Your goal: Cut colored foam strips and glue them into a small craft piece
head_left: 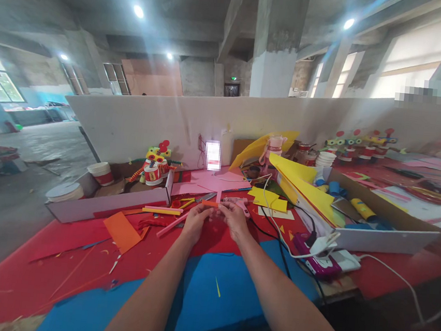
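Note:
Both hands are close together over the middle of the red table, fingers pinched. Between them is a small orange strip of paper; my left hand grips one end and my right hand the other. Just beyond lie sheets of pink paper, with a narrow pink strip running down toward the fingers. A pink glue gun rests behind my right hand. Left of my left hand are pink and yellow paper strips and an orange paper sheet.
Blue paper covers the near edge. On the left, an open box holds cups and a paper-cup figure. To the right are a purple power strip with trailing cables and a box of coloured paper. A white partition stands behind.

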The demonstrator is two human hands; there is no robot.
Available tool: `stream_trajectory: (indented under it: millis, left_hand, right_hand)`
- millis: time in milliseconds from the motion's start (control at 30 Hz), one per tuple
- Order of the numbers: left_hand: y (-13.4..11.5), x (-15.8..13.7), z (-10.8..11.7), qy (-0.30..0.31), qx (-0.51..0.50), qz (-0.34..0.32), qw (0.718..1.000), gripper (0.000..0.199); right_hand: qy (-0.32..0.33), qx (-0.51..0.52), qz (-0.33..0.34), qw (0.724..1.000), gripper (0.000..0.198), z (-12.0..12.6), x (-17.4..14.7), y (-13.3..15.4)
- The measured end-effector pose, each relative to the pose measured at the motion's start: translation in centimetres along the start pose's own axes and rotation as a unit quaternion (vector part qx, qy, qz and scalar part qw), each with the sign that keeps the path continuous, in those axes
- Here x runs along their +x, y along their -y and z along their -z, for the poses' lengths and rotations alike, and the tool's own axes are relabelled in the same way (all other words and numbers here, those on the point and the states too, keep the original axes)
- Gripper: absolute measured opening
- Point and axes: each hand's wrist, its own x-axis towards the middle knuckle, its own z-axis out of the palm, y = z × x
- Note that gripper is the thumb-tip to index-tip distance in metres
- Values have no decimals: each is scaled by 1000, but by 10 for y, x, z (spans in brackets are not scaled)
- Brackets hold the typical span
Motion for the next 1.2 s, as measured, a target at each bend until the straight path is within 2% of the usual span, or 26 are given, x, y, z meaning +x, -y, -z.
stream_trajectory:
  millis: [67, 200, 300, 467, 600, 700, 800, 967, 1200]
  left_hand:
    - [0, 0, 0, -1, 13, -7, 1000, 23]
    - [0, 0, 1, -51, 32, -19, 998, 26]
    - [-1, -1, 2, -67, 51, -21, 996, 25]
    - [-3, -1, 1, -52, 91, -30, 994, 24]
    - [-3, -2, 1, -39, 70, -32, 996, 22]
    - [-3, -2, 1, -35, 39, -24, 998, 22]
    - [-2, -2, 2, -42, 54, -30, 997, 23]
    - [0, 1, 5, -42, 83, -43, 995, 22]
    - [1, 2, 7, -51, 98, -37, 993, 24]
  right_hand:
    - [12, -9, 1, 1000, 37, 0, -1, 0]
    - [16, -53, 18, 998, 35, 0, -2, -1]
    - [21, -74, 22, 997, 32, 2, -2, -1]
    - [25, -124, 48, 991, 28, 6, 2, -2]
    - [20, -148, 69, 986, 26, 7, 5, -6]
    - [27, -116, 47, 992, 27, 7, 4, -7]
    - [33, -88, 21, 995, 30, 6, 2, -5]
    - [41, -120, 42, 991, 29, 6, 1, 0]
    - [38, -142, 37, 988, 30, 8, 2, -1]
